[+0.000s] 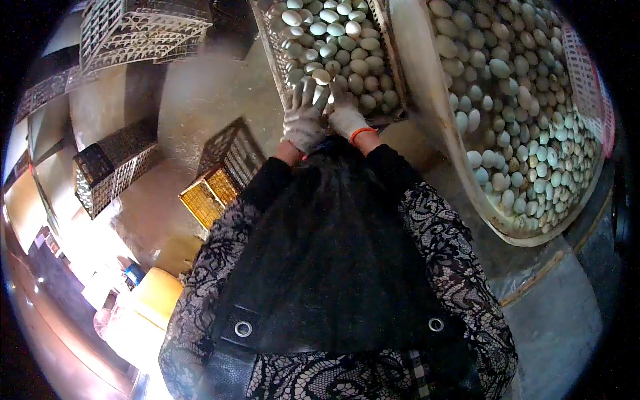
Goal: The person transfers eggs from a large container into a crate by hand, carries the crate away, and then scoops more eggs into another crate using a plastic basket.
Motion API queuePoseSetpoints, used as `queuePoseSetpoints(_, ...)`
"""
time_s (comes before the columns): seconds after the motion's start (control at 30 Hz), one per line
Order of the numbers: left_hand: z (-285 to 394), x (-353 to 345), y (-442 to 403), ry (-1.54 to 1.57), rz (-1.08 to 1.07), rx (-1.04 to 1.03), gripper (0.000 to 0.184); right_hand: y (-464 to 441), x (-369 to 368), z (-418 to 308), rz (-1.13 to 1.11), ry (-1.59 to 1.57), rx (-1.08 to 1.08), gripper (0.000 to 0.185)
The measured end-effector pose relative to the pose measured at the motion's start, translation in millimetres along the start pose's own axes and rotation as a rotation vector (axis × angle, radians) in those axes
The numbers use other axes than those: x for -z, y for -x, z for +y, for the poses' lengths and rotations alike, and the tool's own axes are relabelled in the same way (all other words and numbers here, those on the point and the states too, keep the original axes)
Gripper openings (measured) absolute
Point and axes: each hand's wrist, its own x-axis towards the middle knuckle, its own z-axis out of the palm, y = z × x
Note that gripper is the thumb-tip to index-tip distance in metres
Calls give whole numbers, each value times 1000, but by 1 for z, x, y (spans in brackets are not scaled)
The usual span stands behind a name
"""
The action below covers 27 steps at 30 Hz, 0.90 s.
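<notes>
Both my hands are in knitted work gloves at the near end of a plastic crate [395, 60] filled with pale green and whitish eggs [335, 29]. My left hand [305, 119] reaches over the crate's near edge, its fingers stretched out and somewhat apart. Close to its fingertips lies a cream-coloured egg [321, 77]. My right hand [347, 115], with an orange band at the wrist, is right beside it. The right fingers point down among the eggs and are partly hidden, so any grip there is unclear. A bright white patch shows between the hands.
On the right stands a large pale tub [437, 100] heaped with eggs, a pink basket [587, 80] at its far side. Stacked crates [143, 30], a dark crate [115, 163] and a yellow crate [210, 195] stand on the floor to the left.
</notes>
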Motion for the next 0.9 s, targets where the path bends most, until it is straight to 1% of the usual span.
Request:
queuePoseSetpoints(0.03, -9, -4, -4, -47, -91, -80, 60, 3, 4, 4, -221, 74, 98, 59)
queuePoseSetpoints(0.07, -16, -10, -6, -45, -90, -80, 60, -5, 57, -19, -398, -137, -122, 54)
queuePoseSetpoints(0.1, -24, -17, -6, -42, -65, -94, 63, -15, 115, -45, -527, -309, -376, 50)
queuePoseSetpoints(0.13, -31, -23, -5, -40, -38, -109, 66, -10, 132, -52, -531, -308, -376, 50)
queuePoseSetpoints(0.17, -36, -27, -4, -71, -88, -100, 72, -6, 142, -55, -535, -236, -314, 57)
queuePoseSetpoints(0.2, -37, -29, -5, -68, -90, -99, 72, -4, 143, -55, -539, -164, -254, 65)
queuePoseSetpoints(0.23, -37, -31, -5, -67, -92, -99, 72, -4, 143, -56, -592, -158, -292, 64)
queuePoseSetpoints(0.27, -37, -33, -7, -68, -90, -99, 72, -6, 144, -56, -591, -157, -292, 64)
queuePoseSetpoints(0.3, -36, -38, -11, -69, -88, -101, 72, -5, 139, -54, -555, -141, -283, 64)
queuePoseSetpoints(0.37, -34, -50, -15, -178, -83, -51, 73, -2, 126, -52, -520, -128, -279, 65)
queuePoseSetpoints(0.43, -28, -47, -14, -111, -71, -64, 73, 0, 124, -47, -513, -44, -242, 63)
queuePoseSetpoints(0.47, -30, -42, -9, -78, -96, -88, 74, 1, 124, -45, -510, -16, -230, 62)
queuePoseSetpoints(0.5, -29, -32, -6, -45, -121, -112, 75, -1, 140, -52, -508, -1, -225, 59)
queuePoseSetpoints(0.53, -31, -30, -3, -50, -126, -114, 75, 0, 140, -56, -510, 2, -224, 57)
queuePoseSetpoints(0.57, -34, -28, -1, -84, -191, -124, 78, 1, 141, -60, -511, 5, -222, 56)
queuePoseSetpoints(0.6, -32, -24, -2, -116, -253, -139, 82, 1, 135, -62, -455, -8, -243, 54)
queuePoseSetpoints(0.63, -26, -16, -5, -105, -243, -79, 82, -2, 130, -59, -426, -11, -260, 53)
queuePoseSetpoints(0.67, -25, -17, -7, -100, -243, -87, 82, -5, 125, -57, -397, -14, -276, 52)
queuePoseSetpoints(0.73, -30, -10, -13, -102, -123, -168, 75, -21, 124, -52, -754, -245, -334, 53)
queuePoseSetpoints(0.77, -31, -6, -11, -70, -130, -182, 74, -7, 109, -42, -295, -2, 24, 57)
queuePoseSetpoints(0.8, -36, -8, -11, -72, -128, -188, 74, -8, 116, -41, -289, -1, 21, 57)
queuePoseSetpoints(0.87, -44, -18, -4, -82, -77, -250, 73, -11, 141, -46, -465, -103, -145, 59)
queuePoseSetpoints(0.9, -42, -19, -4, -56, -29, -253, 72, -16, 146, -47, -462, -108, -146, 59)
